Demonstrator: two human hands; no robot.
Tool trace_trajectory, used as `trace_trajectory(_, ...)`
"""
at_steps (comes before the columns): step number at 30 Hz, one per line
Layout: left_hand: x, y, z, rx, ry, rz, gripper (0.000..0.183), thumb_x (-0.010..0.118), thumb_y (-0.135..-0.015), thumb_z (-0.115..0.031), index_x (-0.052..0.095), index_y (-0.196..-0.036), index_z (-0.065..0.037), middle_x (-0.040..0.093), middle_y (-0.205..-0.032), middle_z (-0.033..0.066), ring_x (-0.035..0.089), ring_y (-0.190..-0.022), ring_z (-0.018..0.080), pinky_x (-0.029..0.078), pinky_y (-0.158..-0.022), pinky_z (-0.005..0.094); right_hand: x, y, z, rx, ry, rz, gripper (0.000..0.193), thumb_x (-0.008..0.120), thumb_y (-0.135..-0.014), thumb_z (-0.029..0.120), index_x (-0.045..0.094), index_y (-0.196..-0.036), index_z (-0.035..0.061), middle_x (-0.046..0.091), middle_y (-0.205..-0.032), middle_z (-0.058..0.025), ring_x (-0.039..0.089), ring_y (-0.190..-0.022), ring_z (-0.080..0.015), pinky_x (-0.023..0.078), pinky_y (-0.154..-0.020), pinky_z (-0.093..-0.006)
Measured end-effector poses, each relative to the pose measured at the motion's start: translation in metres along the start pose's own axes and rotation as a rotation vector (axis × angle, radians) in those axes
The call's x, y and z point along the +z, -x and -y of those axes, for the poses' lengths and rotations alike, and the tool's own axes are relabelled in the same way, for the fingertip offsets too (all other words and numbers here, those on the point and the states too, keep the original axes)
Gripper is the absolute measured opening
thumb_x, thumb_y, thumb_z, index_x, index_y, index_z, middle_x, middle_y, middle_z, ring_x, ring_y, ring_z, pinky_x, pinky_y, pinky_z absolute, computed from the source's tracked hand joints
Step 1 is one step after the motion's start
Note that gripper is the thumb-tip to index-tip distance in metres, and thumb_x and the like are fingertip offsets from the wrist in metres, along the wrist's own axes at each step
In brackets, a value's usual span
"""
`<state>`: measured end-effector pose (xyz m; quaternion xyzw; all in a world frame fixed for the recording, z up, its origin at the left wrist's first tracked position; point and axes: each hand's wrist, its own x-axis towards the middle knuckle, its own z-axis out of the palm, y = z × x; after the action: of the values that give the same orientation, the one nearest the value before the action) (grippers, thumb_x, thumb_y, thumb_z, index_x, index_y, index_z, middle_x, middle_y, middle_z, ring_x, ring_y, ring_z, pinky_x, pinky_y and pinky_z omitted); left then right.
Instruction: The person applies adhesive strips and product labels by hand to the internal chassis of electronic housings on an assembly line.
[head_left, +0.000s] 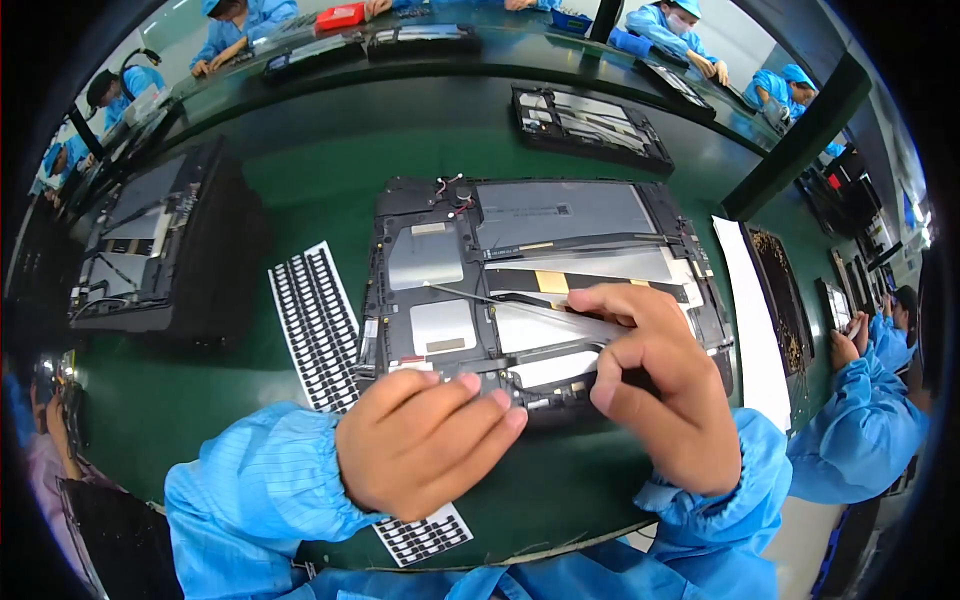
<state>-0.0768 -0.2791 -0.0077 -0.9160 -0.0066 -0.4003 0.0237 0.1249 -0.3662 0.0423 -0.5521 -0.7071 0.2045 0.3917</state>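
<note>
An opened tablet-like device [430, 255] lies in front of me, its dark frame showing a grey battery panel [560, 210], silver plates, cables and tape strips. My right hand [665, 375] is closed around metal tweezers [560, 318], over the device's right half. The slim tip of the tweezers points left, above the inner edge of the silver plates. My left hand [430, 440] rests at the near left edge of the device, fingers stretched out side by side; its thumb is hidden. Beneath my left forearm runs a white sheet [318, 310] of small black stickers.
Another opened device [590, 125] lies at the far side of the green table [320, 170]. A stack of opened devices [150, 240] stands left. To the right are a white strip [750, 310] and a dark tray [780, 300] with small bits. Co-workers in blue sit around.
</note>
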Motion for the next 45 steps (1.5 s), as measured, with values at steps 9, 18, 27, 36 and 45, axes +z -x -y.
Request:
trace_trajectory(9,0.004,0.006,-0.005,-0.08,-0.068,-0.062,0.025,0.056,-0.068,-0.008,0.066,-0.09,-0.009,0.06,-0.093,0.002,0.055,-0.085,0.0174,0.043,-0.07,0.029,0.003,-0.004,0.01,0.117,0.046,0.014,0.004,0.054,-0.065,0.003,0.051,-0.068,0.0006,0.047,-0.117,-0.0213,0.042,-0.105,-0.0287,0.028,-0.092,-0.0358)
trace_trajectory(18,-0.007,-0.005,-0.013,-0.053,-0.141,0.031,0.019,0.062,-0.065,-0.01,0.066,-0.083,-0.01,0.062,-0.092,0.0036,0.057,-0.085,0.0191,0.043,-0.071,0.0332,0.006,-0.003,0.009,0.087,0.108,-0.009,0.004,0.054,-0.066,0.001,0.051,-0.069,0.0003,0.048,-0.116,-0.0203,0.042,-0.106,-0.0287,0.029,-0.092,-0.0361)
trace_trajectory(27,-0.009,-0.024,-0.013,0.039,-0.104,0.236,0.021,0.053,-0.075,-0.009,0.065,-0.091,-0.007,0.061,-0.101,0.0042,0.057,-0.094,0.0213,0.042,-0.075,0.0316,0.002,0.004,0.0,0.086,0.023,-0.142,0.011,0.062,-0.06,-0.005,0.056,-0.066,0.0007,0.053,-0.104,-0.0173,0.051,-0.094,-0.0319,0.043,-0.077,-0.0348)
trace_trajectory(36,-0.008,-0.022,-0.015,0.041,-0.14,0.247,0.022,0.052,-0.076,-0.01,0.065,-0.093,-0.008,0.061,-0.102,0.0035,0.057,-0.094,0.0215,0.041,-0.074,0.0315,0.003,0.005,-0.004,-0.091,0.113,-0.084,0.016,0.063,-0.056,-0.004,0.06,-0.071,-0.001,0.056,-0.098,-0.0158,0.051,-0.092,-0.0285,0.042,-0.074,-0.0338)
trace_trajectory(45,-0.008,-0.027,-0.017,0.053,-0.129,0.314,0.023,0.053,-0.069,-0.011,0.065,-0.089,-0.008,0.057,-0.106,0.0022,0.054,-0.093,0.0207,0.041,-0.067,0.0308,0.012,0.006,0.001,-0.178,0.235,-0.139,0.022,0.062,-0.053,-0.009,0.055,-0.072,-0.001,0.055,-0.081,-0.0095,0.052,-0.079,-0.0275,0.041,-0.07,-0.0342)
